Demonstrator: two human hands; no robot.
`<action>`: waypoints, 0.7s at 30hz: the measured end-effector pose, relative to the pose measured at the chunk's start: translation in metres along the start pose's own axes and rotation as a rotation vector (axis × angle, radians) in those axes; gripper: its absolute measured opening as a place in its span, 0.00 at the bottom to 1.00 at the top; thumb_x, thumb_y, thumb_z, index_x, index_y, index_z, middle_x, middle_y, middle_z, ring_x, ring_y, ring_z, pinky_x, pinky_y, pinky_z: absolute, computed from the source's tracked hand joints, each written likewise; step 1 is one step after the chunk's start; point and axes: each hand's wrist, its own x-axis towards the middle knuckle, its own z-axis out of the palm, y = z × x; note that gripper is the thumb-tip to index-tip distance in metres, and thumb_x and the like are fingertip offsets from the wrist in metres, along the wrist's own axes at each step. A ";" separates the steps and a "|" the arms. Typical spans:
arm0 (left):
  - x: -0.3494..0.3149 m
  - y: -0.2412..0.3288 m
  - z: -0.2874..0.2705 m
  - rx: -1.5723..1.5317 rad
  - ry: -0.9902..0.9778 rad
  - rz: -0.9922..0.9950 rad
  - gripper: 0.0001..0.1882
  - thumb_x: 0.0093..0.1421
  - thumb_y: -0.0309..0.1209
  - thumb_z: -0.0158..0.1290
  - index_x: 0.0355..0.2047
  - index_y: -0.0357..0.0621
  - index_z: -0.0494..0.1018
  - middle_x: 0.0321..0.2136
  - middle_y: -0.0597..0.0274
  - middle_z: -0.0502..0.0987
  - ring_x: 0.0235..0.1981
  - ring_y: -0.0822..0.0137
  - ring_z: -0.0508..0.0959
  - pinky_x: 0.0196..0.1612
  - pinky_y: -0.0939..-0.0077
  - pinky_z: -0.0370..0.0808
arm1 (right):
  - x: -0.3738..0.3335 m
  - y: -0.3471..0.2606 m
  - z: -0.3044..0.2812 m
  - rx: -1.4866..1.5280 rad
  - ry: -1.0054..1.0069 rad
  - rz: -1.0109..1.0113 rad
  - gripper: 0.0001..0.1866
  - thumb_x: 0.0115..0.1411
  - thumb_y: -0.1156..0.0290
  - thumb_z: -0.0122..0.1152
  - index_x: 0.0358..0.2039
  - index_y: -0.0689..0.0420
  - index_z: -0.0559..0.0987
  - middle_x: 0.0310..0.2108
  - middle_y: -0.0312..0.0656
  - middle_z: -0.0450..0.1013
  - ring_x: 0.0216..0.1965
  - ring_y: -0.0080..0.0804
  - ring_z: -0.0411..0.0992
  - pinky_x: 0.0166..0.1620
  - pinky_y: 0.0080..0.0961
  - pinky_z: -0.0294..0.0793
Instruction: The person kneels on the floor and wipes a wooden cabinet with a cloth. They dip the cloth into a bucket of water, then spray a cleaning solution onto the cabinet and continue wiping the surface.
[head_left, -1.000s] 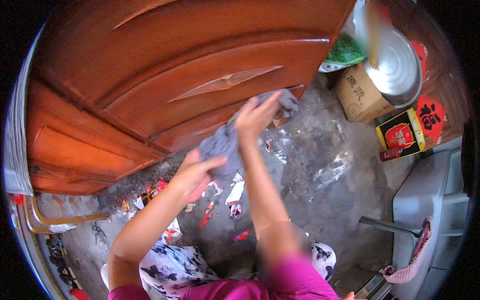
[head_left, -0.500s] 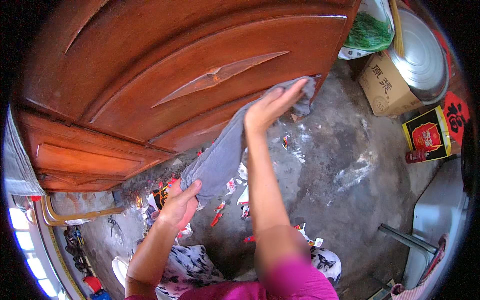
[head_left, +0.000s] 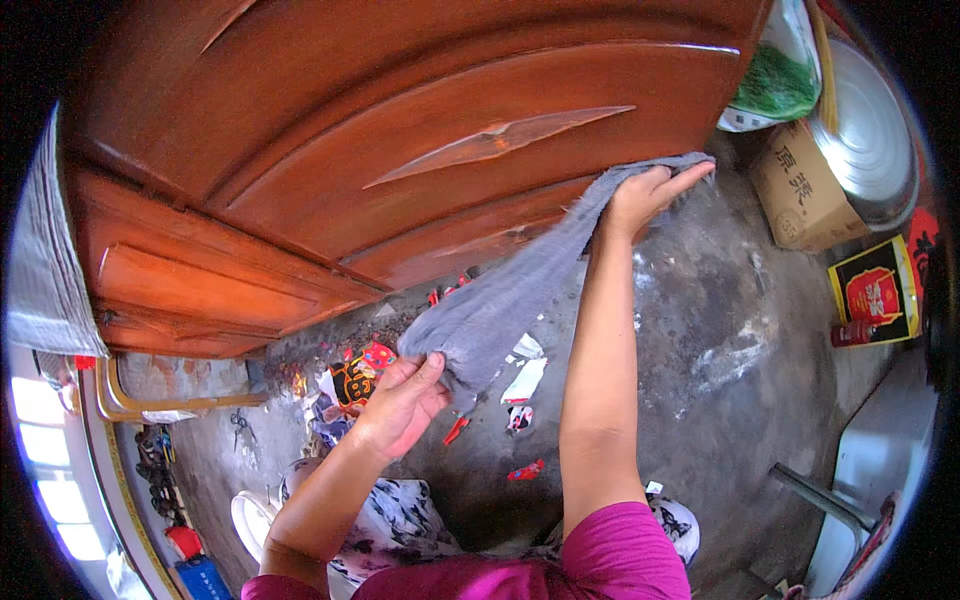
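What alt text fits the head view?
Two hands stretch a grey cloth against a brown wooden door: right hand presses it at the door's lower edge, left hand grips the other end. Paper scraps litter the concrete floor.

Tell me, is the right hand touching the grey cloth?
Touching. The head view shows the right hand pressed flat on the upper end of the grey cloth against the wooden door, fingers lying over the fabric with no gap.
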 end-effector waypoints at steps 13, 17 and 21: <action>0.008 0.016 -0.077 -0.636 0.169 0.514 0.25 0.77 0.45 0.36 0.63 0.45 0.69 0.64 0.53 0.73 0.65 0.52 0.72 0.71 0.48 0.61 | -0.261 -0.029 0.007 -0.550 -0.686 -0.324 0.42 0.65 0.66 0.57 0.76 0.58 0.51 0.67 0.72 0.58 0.70 0.72 0.52 0.66 0.70 0.47; -0.006 0.018 -0.038 -0.624 0.185 0.379 0.26 0.77 0.49 0.35 0.63 0.50 0.71 0.65 0.52 0.72 0.67 0.49 0.69 0.73 0.46 0.58 | -0.154 0.007 0.003 -0.433 -0.112 -0.133 0.36 0.71 0.67 0.49 0.75 0.63 0.50 0.67 0.66 0.60 0.69 0.59 0.57 0.65 0.64 0.51; -0.018 0.016 -0.031 -0.580 0.131 0.318 0.27 0.77 0.52 0.36 0.63 0.49 0.70 0.64 0.54 0.73 0.65 0.53 0.71 0.71 0.47 0.61 | -0.151 0.015 0.012 -0.499 -0.058 0.150 0.36 0.72 0.67 0.49 0.75 0.66 0.50 0.66 0.64 0.61 0.65 0.59 0.61 0.65 0.53 0.58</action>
